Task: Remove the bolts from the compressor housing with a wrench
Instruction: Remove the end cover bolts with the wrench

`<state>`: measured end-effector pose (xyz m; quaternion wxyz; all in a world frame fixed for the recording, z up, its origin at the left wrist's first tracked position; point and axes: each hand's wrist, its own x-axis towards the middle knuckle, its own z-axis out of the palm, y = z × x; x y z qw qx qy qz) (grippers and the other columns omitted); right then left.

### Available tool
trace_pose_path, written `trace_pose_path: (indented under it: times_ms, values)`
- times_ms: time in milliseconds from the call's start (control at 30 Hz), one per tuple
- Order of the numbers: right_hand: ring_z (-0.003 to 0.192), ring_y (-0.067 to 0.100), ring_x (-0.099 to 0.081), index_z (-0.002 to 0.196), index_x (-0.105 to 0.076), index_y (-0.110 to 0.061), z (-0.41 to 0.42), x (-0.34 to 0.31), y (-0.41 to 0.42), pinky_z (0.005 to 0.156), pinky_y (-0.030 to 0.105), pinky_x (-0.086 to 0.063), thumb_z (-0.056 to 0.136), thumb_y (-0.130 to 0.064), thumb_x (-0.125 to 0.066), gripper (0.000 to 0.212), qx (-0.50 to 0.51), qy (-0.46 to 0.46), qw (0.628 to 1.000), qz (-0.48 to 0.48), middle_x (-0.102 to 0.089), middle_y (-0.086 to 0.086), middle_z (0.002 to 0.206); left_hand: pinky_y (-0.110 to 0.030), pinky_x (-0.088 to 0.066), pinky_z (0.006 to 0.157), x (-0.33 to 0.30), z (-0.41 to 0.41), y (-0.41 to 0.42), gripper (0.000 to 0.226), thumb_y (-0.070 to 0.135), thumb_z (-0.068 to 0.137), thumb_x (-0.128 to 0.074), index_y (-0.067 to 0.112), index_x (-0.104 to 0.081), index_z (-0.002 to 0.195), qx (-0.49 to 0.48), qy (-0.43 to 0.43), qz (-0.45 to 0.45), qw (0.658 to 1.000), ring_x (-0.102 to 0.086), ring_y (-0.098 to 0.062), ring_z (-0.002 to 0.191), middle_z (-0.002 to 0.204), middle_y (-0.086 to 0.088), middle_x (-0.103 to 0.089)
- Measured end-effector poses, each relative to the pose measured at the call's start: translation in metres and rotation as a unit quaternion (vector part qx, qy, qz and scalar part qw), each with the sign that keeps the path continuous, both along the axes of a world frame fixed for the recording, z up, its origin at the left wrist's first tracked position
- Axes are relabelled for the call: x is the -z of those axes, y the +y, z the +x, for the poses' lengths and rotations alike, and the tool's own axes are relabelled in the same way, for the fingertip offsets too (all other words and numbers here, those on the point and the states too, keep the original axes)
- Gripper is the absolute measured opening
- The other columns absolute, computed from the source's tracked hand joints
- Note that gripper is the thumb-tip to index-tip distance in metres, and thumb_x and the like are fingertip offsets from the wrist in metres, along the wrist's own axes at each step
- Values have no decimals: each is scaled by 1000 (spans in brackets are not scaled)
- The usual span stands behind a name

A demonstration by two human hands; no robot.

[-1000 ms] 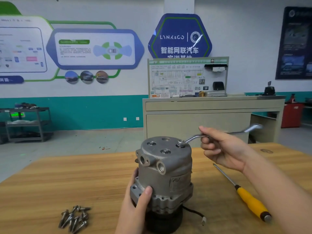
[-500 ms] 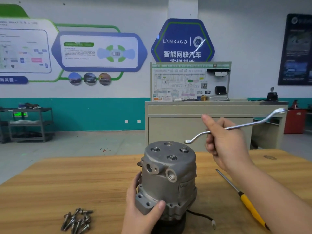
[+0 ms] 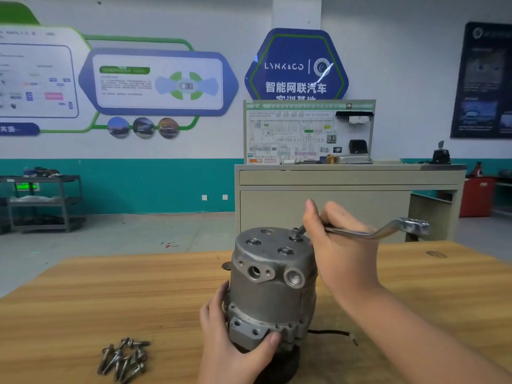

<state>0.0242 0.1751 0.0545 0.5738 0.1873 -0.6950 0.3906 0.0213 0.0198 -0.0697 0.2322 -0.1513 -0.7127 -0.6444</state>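
Change: half a second ago I had the wrench [image 3: 360, 231] lifted clear of the compressor housing [image 3: 273, 284]; now its ring end sits on the back-right bolt [image 3: 296, 236] on the top face.
Housing: upright on the wooden table [image 3: 110, 300].
Right hand [image 3: 340, 250]: fingers curled round the wrench shank.
Left hand [image 3: 230, 345]: fingers wrapped on the housing's lower flange.
Loose bolts [image 3: 124, 358]: heaped on the table to the left.

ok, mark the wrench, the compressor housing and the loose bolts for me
wrench [image 3: 357, 233]: head view, on the shaft right of the right hand.
compressor housing [image 3: 273, 296]: head view, on its grey side wall below the ports.
loose bolts [image 3: 123, 359]: head view, middle of the pile on the table.
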Motion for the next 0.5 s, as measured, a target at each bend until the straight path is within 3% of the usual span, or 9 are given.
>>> trace_pose_path:
  times_ms: [133, 200, 300, 400, 433, 500]
  values:
    - [39, 12, -28, 61, -17, -36, 4, -5, -4, 40, 32, -29, 94, -17, -57, 55, 46, -11, 996, 81, -22, -12, 47, 4, -33, 78, -1, 0, 0, 101, 63, 31, -69, 46, -29, 122, -1, 0, -21, 1000, -33, 28, 106, 121, 20, -31]
    - [39, 2, -24, 64, -15, -39, 8, -6, -5, 38, 22, -24, 93, -13, -59, 59, 61, 1, 989, 131, -19, -16, 47, 6, -32, 80, -1, 0, 0, 97, 64, 33, -69, 47, -30, 120, -5, 10, -27, 1000, -31, 31, 105, 121, 18, -32]
    - [41, 3, -29, 62, -21, -35, 9, 1, 2, 43, 11, -21, 91, -7, -60, 56, 19, 21, 992, 126, -20, -14, 46, 3, -33, 83, 1, -1, -4, 97, 65, 35, -68, 44, -31, 122, -6, 11, -38, 999, -32, 29, 108, 122, 17, -34]
    - [41, 7, -35, 53, -37, -11, 9, 12, 18, 43, 16, -29, 89, -20, -66, 47, -90, -72, 992, -43, -38, 7, 46, 1, -34, 85, 2, -1, -12, 94, 65, 40, -67, 45, -31, 125, 6, 7, -52, 999, -34, 27, 112, 127, 19, -37]
    - [39, 10, -38, 53, -39, -8, 7, 12, 23, 41, 19, -31, 86, -24, -67, 46, -156, -123, 972, -123, -43, 9, 45, 0, -35, 86, 2, -1, -14, 92, 65, 43, -67, 46, -32, 126, 13, 5, -52, 999, -36, 27, 113, 130, 20, -40]
    - [33, 13, -37, 53, -43, -13, -1, 9, 35, 35, 19, -29, 77, -26, -66, 35, -327, -217, 880, -268, -44, 5, 41, -11, -39, 95, -1, 1, -20, 90, 65, 49, -69, 46, -35, 130, 34, -9, -34, 999, -42, 19, 118, 134, 26, -46]
